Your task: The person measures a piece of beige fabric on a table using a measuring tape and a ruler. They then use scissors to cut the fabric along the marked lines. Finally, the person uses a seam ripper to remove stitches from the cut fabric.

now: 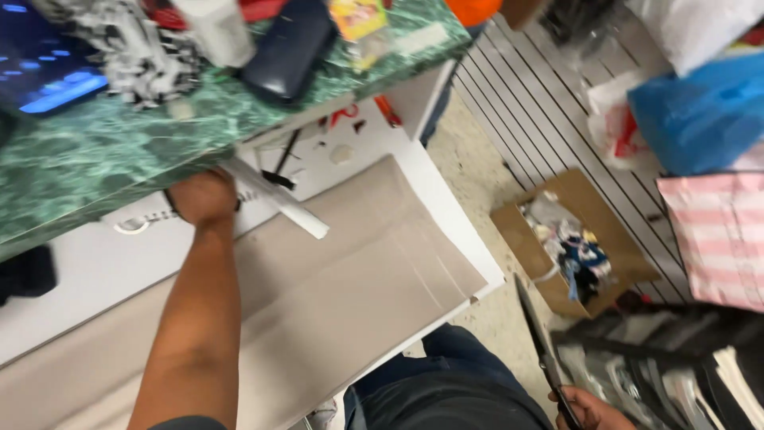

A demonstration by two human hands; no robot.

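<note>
- Reaching forward under the edge of a green marbled countertop (103,151), the left hand (203,197) is curled shut around the near end of a white rolled tube (278,201), which slants away to the hand's right and toward the person.
- Just behind that hand on the white shelf (87,267) lies a small white ring (131,226); a thin black stick-like item (285,155) and a few small scraps sit beyond the tube (too blurred to name).
- Beneath the left forearm spreads a large beige sheet of card (350,279), lying flat on the white shelf, its far right corner reaching close to the shelf's edge.
- Down at the bottom right of the view, the right hand (589,412) is closed on the handle of long dark scissors (541,350), the blades pointing up and away from the person; only part of the hand shows, so how tightly the fingers wrap cannot be told.
- Between the two hands are the person's knees in dark blue trousers (454,382).
- Beyond the scissors' tip, on the floor, stands an open brown cardboard box (525,239) filled with mixed scraps.
- Right of the right hand lie stacked dark and white bags (676,358), and further off a pink striped bag (716,239) and a blue plastic bag (700,111).
- On the countertop above the left hand rest a dark blue case (290,48), a white cylinder (215,28) and a black-and-white shredded tangle (139,52).
</note>
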